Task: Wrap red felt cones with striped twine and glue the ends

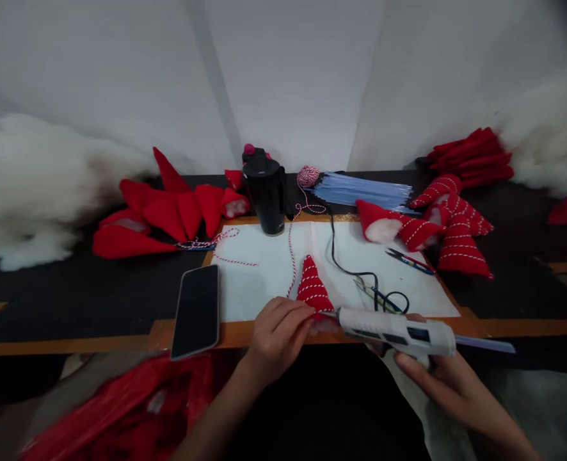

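My right hand point(437, 378) grips a white hot glue gun point(393, 330), a clear glue stick point(487, 344) jutting from its back end. The nozzle points left and meets the lower edge of a red stuffed cone point(313, 288). Red-and-white twine winds round this cone in rows. At its lower left, the fingers of my left hand point(281, 330) are pinched on the cone's edge and the twine. From there the twine point(291, 256) runs up to a ball of twine point(307, 176) at the back.
White paper point(259, 288) covers the table's middle. Around it are a phone point(196, 310), a black tumbler point(265, 195), glue sticks point(360, 190), snips point(411, 261), scissors point(379, 296), plain red cones point(168, 214) and twine-wrapped cones point(463, 250). White stuffing point(34, 186) is piled left. A black cord point(336, 250) crosses the paper.
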Demonstrator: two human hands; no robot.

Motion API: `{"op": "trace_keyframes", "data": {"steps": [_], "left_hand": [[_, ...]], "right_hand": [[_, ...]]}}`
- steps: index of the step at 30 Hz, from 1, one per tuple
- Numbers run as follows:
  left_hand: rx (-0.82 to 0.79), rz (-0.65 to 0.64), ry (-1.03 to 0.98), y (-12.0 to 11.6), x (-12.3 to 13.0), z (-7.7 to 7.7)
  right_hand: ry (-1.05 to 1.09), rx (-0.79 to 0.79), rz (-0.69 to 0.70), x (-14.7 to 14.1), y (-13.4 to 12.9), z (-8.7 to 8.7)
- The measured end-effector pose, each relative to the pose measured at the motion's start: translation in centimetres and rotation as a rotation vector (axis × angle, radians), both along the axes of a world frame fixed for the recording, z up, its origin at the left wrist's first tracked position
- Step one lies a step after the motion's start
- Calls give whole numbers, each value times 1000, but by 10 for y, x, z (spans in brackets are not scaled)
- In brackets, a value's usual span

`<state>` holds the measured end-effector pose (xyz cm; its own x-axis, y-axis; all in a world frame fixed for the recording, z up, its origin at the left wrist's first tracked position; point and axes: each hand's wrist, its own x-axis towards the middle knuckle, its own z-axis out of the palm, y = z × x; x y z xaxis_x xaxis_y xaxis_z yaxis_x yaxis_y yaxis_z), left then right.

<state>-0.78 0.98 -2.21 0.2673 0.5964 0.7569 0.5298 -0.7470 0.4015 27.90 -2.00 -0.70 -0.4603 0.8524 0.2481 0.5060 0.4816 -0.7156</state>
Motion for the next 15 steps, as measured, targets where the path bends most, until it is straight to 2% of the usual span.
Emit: {"op": "trace_keyframes", "data": {"steps": [4,11,15], "left_hand": [[-14,17,-1,0,2,0],[-5,14,17,0,4,0],[-1,14,25,-1,4,0]], "right_hand": [[-42,45,28,-3,0,8],[-90,146,-21,-5,1,14],[-94,114,-12,-2,1,12]]}}
